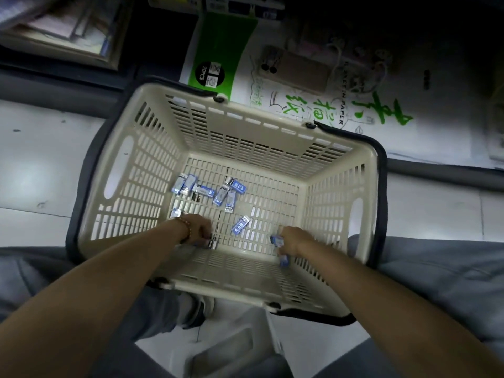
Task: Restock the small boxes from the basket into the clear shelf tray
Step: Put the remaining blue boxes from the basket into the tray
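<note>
A cream plastic basket [152, 165] with dark handles stands on the floor in front of me. Several small blue-and-white boxes [218, 193] lie scattered on its slotted bottom, and one lone box [241, 225] lies nearer me. My left hand [200, 231], with a bead bracelet at the wrist, reaches down to the basket bottom and its curled fingers pinch small boxes at the near wall. My right hand [293, 241] grips a few of the small boxes [277, 239], one poking out above and one below the fist. The clear shelf tray is not in view.
A white and green paper carton [300, 85] lies behind the basket under a dark shelf. A framed shelf edge [68, 50] is at the upper left. My knees in grey trousers [436, 268] flank the basket, a shoe [195, 309] beneath its near edge. Pale floor tiles surround it.
</note>
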A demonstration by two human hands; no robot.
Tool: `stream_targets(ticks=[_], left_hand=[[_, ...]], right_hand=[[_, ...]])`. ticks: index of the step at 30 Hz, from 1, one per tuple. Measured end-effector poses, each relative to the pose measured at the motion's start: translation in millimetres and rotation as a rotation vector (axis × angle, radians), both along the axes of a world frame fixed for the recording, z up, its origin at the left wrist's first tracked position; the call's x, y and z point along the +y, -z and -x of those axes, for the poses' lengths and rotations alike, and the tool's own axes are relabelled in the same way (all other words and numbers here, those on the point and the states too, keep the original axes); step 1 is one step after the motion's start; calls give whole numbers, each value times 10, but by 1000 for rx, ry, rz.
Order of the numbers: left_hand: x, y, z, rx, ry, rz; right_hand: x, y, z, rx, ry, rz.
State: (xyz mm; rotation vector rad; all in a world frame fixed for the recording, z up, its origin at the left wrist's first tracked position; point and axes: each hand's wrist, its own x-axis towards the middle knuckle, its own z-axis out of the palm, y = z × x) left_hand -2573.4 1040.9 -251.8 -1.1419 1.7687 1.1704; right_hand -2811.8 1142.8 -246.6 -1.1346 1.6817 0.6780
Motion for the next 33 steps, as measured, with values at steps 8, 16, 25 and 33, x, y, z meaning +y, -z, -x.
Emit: stream_targets(ticks=[8, 16, 25, 33], left_hand=[[51, 12, -77, 41, -43, 41], [-477, -1075, 362, 499, -654, -40], [-598, -2775, 576, 980, -878, -275], [-706, -3105, 786, 987, -591, -86]], right_hand=[[-77, -95, -45, -303, 481, 84], [-860, -1430, -3, -545, 614, 352], [-1026, -3162, 77, -994, 823, 663], [-1087, -3332, -80, -857, 705, 865]])
